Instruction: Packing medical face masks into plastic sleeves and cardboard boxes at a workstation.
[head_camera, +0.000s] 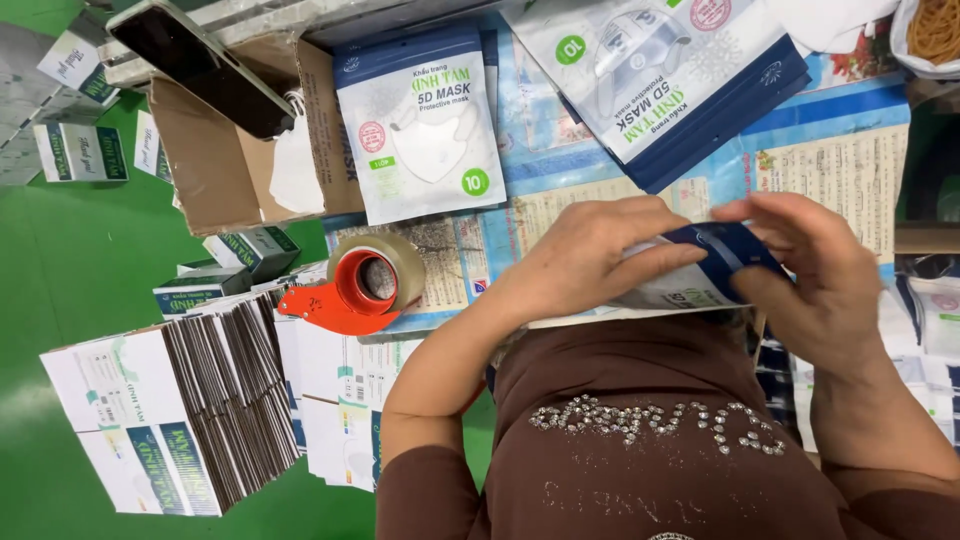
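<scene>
Green floor w/ a smooth sheen, evenly lit, no hard shadows. Bench covered w/ printed paper sheets, blue and cream; open cardboard box sits at its edge, a strip of bare bench edge visible at top. Stacks of flat white-and-green cartons stand on the floor beside the bench.

Left hand and right hand meet before the torso, forearms bent inward, fingers curled in a closed grip.
</scene>
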